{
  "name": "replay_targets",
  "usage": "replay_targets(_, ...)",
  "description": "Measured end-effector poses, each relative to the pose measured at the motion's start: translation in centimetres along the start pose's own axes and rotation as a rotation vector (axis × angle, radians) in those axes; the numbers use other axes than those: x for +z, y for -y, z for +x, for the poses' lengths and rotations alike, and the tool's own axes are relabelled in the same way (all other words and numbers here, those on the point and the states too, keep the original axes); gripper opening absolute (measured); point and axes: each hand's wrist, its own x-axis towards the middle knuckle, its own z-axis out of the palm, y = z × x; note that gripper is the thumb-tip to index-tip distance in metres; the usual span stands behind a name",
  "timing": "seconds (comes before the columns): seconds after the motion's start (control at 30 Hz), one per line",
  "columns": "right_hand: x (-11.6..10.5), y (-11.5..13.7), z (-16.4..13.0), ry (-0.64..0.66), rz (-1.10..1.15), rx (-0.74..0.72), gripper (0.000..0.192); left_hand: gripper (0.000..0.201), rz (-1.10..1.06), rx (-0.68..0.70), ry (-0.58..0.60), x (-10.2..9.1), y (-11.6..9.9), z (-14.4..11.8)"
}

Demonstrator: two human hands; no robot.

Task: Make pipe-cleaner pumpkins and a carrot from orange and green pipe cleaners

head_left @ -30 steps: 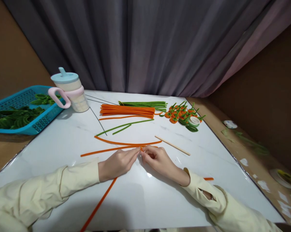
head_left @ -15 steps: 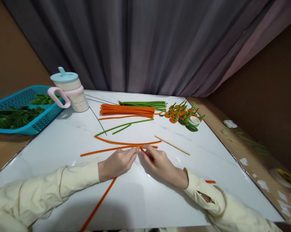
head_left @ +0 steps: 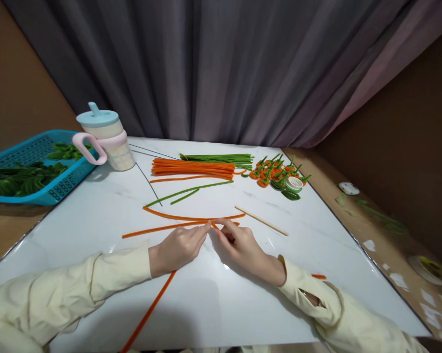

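Observation:
My left hand (head_left: pixel 177 247) and my right hand (head_left: pixel 243 245) meet fingertip to fingertip near the middle of the white table (head_left: pixel 96 220). Both pinch an orange pipe cleaner (head_left: pixel 151 306) that runs from my fingers under my left hand toward the table's near edge. A second orange pipe cleaner (head_left: pixel 158 228) lies flat just beyond my left fingers. A third, curved one (head_left: pixel 191 217) lies behind it. A thin wooden stick (head_left: pixel 265 221) rests to the right of my hands.
A bundle of orange pipe cleaners (head_left: pixel 193 168) and a green bundle (head_left: pixel 221 158) lie farther back. Small orange and green finished pieces (head_left: pixel 274 174) sit beside a tape roll (head_left: pixel 294 183). A sippy cup (head_left: pixel 105 137) and a blue basket (head_left: pixel 40 166) of green pieces stand left.
My right hand has shifted slightly at the fingertips and its wrist has edged left. The left hand and the pipe cleaners stay where they were.

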Motion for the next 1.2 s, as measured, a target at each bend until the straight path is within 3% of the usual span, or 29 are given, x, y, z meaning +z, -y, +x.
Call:
replay_targets(0.57,0.1,-0.6,-0.4,0.098,-0.047,-0.127,0.020,0.038,0.250,0.198,0.075,-1.2,-0.2,0.9)
replay_targets(0.8,0.1,-0.9,-0.4,0.110,-0.127,-0.178,0.020,0.044,0.184,0.173,0.105,-1.0,-0.1,1.0)
replay_targets(1.03,0.3,-0.6,-0.3,0.005,-0.240,-0.160,0.019,0.041,0.169,0.162,0.109,-1.1,-0.2,0.9)
replay_targets(1.2,0.1,-0.7,-0.4,0.014,-0.313,-0.234,0.019,0.053,0.143,0.154,0.118,-1.1,-0.2,0.8)
